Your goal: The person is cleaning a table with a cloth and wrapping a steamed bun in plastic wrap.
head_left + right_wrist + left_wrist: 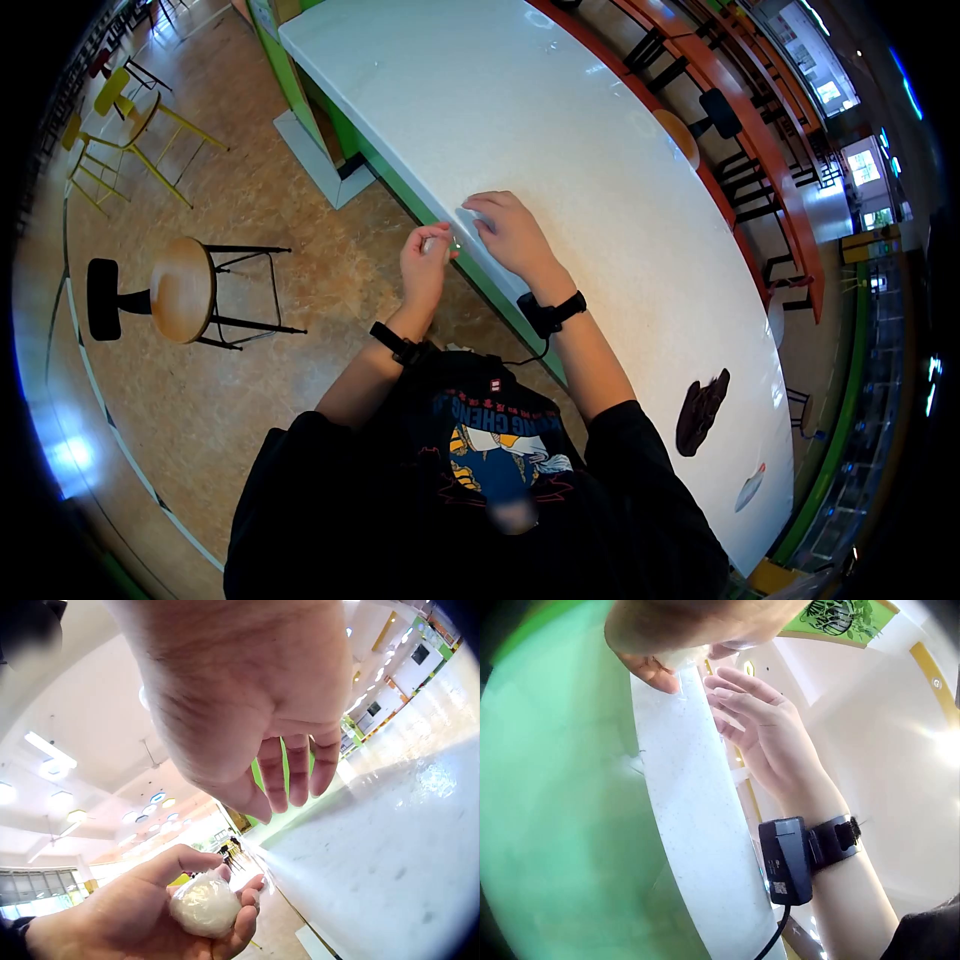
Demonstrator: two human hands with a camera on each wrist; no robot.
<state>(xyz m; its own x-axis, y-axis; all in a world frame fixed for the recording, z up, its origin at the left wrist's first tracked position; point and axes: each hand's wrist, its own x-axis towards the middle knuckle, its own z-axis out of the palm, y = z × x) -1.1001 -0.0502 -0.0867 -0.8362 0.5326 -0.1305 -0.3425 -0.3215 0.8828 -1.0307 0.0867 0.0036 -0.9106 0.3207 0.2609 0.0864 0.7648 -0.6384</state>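
Observation:
My left hand [424, 268] holds a white, rounded lump [207, 904] in clear, crinkled plastic, just off the near edge of the white table [600, 200]. In the right wrist view it lies on the palm, with the fingers and thumb curled around it. A bit of the clear plastic [681, 681] shows by the fingertips in the left wrist view. My right hand [516, 238] hovers beside it over the table edge, its fingers loosely bent and holding nothing. Both wrists wear black straps with a small device.
On the table toward the right lie a dark brown, crumpled thing [702, 412] and a small white item with a red mark [750, 487]. A round wooden stool [183, 290] with a black backrest stands on the floor to the left. Yellow chairs [140, 120] are farther off.

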